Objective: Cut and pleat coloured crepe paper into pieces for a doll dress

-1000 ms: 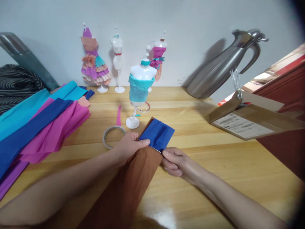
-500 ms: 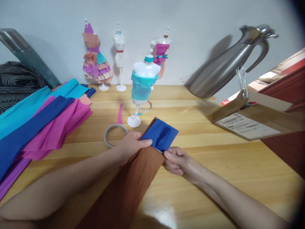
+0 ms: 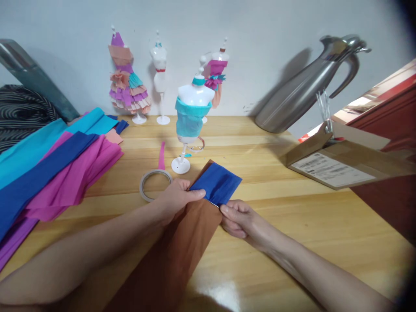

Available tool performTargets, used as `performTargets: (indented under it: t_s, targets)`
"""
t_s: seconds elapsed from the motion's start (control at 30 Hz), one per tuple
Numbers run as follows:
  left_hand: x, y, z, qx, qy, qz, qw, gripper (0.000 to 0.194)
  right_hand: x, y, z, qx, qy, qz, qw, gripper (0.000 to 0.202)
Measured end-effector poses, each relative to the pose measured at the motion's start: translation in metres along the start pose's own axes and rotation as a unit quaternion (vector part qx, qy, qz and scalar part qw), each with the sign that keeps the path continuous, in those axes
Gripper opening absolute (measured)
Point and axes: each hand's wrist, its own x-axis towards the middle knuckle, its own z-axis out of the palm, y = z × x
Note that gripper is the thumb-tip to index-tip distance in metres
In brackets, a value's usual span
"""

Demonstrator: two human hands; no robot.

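Observation:
My left hand (image 3: 180, 195) pinches a blue crepe paper piece (image 3: 216, 180) together with a long brown crepe paper strip (image 3: 195, 234), thumb on top. The blue piece lies over the brown strip's far end, and the strip runs down towards me. At the right edge of the papers, my right hand (image 3: 238, 219) is closed on a slim tool with a thin shiny metal edge (image 3: 212, 203). That edge lies across the papers along the blue piece's near side; the tool's handle is hidden in the fingers. Just beyond stands a small white mannequin (image 3: 195, 93) wrapped in turquoise paper.
A tape roll (image 3: 142, 186) and a pink strip (image 3: 161, 156) lie left of the mannequin. Coloured crepe papers (image 3: 74, 173) spread at the left. Dressed mannequins (image 3: 121, 65) stand by the wall. A steel jug (image 3: 302, 91) and a cardboard box (image 3: 354, 156) are at the right.
The whole view has shifted slightly, so things appear a little further left. Both hands keep their grip, and the papers and metal edge stay in nearly the same arrangement.

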Motion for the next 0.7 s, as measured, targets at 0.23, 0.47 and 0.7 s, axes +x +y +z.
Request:
performTargets:
  t_s: [0.23,0.47,0.7]
  targets:
    - [-0.001,0.007,-0.005,0.027,-0.035,0.006,0.999,0.034,0.001,-0.002,-0.001,0.025,-0.016,0.002,1.000,0.051]
    - [-0.006,0.013,-0.003,0.009,-0.032,-0.070,0.997,0.026,0.000,-0.004,-0.002,0.042,-0.017,0.024,0.999,0.050]
    - [-0.004,0.012,-0.003,0.002,-0.020,-0.095,0.995,0.026,0.000,-0.008,-0.005,0.086,-0.046,0.053,0.994,0.046]
